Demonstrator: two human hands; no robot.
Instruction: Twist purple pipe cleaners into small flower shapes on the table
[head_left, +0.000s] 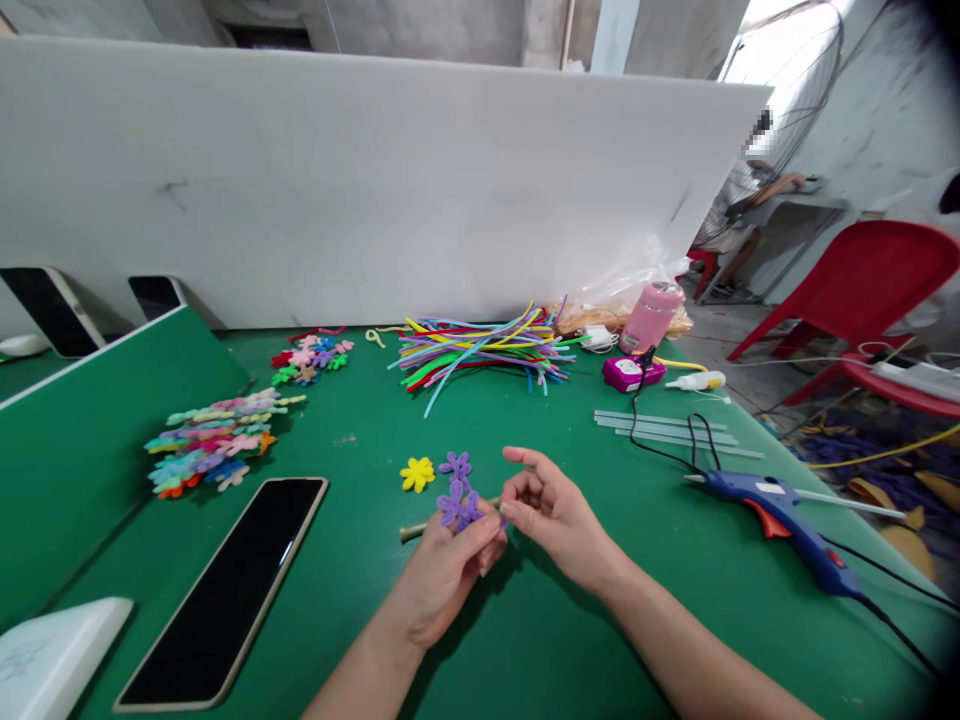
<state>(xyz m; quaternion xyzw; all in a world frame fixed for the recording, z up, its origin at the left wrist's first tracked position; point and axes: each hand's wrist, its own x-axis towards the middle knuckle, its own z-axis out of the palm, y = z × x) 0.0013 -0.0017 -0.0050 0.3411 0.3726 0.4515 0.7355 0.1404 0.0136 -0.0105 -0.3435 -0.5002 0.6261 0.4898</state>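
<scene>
My left hand (457, 575) pinches a purple pipe-cleaner flower (459, 506) between thumb and fingers. Right beside it, my right hand (551, 515) has its thumb and curled fingers drawn together, the index finger raised. A bit of purple shows by that thumb tip, but what the fingers grip, if anything, is too small to make out. Behind the hands lies a thin olive-coloured stick (411, 532), partly covered by them. Just beyond sit a second purple flower (455, 465) and a yellow pipe-cleaner flower (418, 474), flat on the green table (360, 600).
Loose pipe cleaners (487, 350) are heaped at the back. Finished flowers form piles (214, 440) on the left, near a phone (225, 590). To the right are glue sticks (667, 430), a blue glue gun (780, 515) with cords and a pink bottle (652, 315).
</scene>
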